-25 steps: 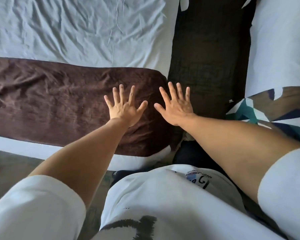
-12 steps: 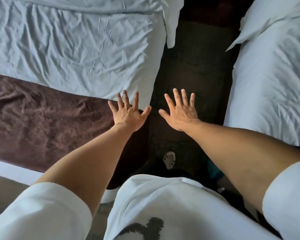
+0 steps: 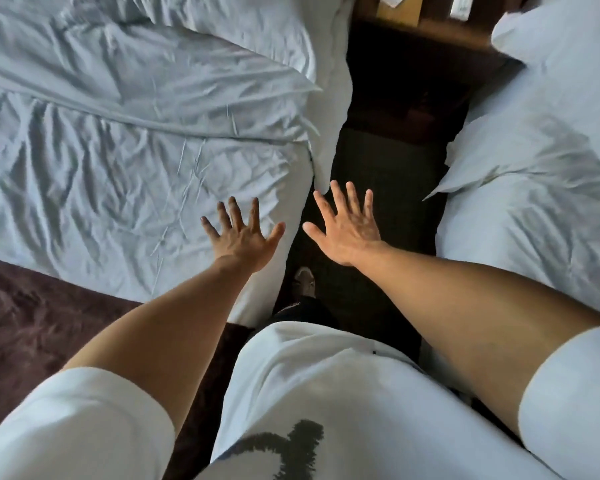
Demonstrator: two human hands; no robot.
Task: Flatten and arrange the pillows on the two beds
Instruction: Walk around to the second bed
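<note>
I stand in the gap between two beds. A white pillow (image 3: 174, 74) lies crumpled at the head of the left bed (image 3: 94, 202), its corner hanging toward the gap. On the right bed (image 3: 541, 244) lies a white pillow (image 3: 520, 154), with another (image 3: 568, 39) beyond it at the top right. My left hand (image 3: 243, 233) hovers with fingers spread over the left bed's wrinkled sheet near its edge. My right hand (image 3: 349, 226) is spread over the dark floor between the beds. Both hands hold nothing.
A brown bed runner (image 3: 32, 317) crosses the foot of the left bed. A wooden nightstand (image 3: 426, 46) with papers on it stands at the far end of the gap. The dark carpet (image 3: 385, 174) runs between the beds; my foot (image 3: 303, 275) shows below.
The view has moved forward along the gap toward the bed heads. The pillows and nightstand have come into sight, and the brown runner has slid back to the lower left. Both hands stay spread and empty.
</note>
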